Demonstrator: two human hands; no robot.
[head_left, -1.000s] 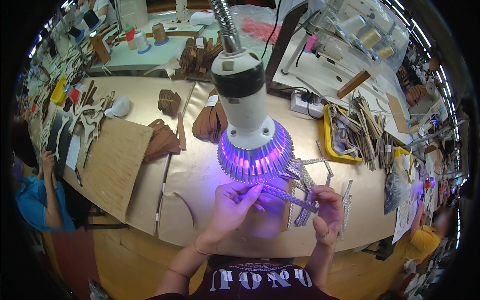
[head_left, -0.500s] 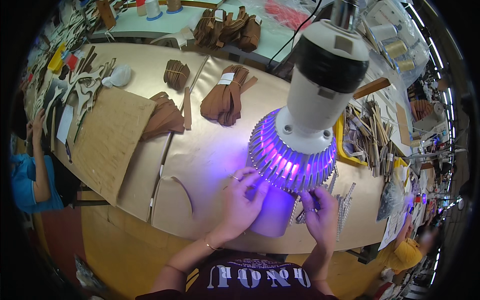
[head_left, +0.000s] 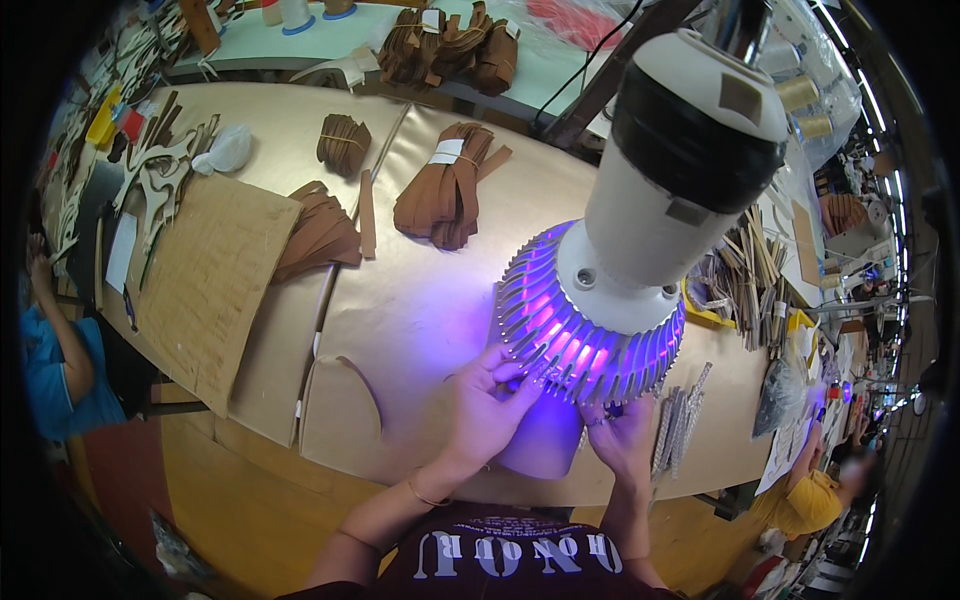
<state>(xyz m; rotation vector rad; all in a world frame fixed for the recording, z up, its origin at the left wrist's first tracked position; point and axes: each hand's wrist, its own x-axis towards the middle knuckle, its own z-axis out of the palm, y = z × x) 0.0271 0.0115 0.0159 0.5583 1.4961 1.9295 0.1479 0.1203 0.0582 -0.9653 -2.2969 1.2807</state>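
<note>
A large white lamp with a black band (head_left: 690,145) and a finned metal ring (head_left: 590,345) glowing purple hangs over the table in front of me. My left hand (head_left: 487,405) is at the ring's near left edge, its fingers drawn together; anything in them is too small or hidden to name. My right hand (head_left: 622,437) has its curled fingertips tucked under the near right of the ring, so what they hold is hidden. Between my hands, a smooth rounded surface (head_left: 540,445) lit purple shows below the lamp. Several thin patterned strips (head_left: 682,420) lie right of my right hand.
Bundles of brown strips (head_left: 445,190) lie on the gold-covered table (head_left: 410,320), beside a wooden board (head_left: 215,270). A thin curved strip (head_left: 362,390) lies left of my hands. Thin sticks (head_left: 755,270) fill a yellow tray. People in blue (head_left: 55,370) and yellow (head_left: 812,505) are at the sides.
My right hand has moved left and under the lamp's rim, closer to my left hand. My left hand has shifted slightly. The lamp appears a little farther right and lower in view.
</note>
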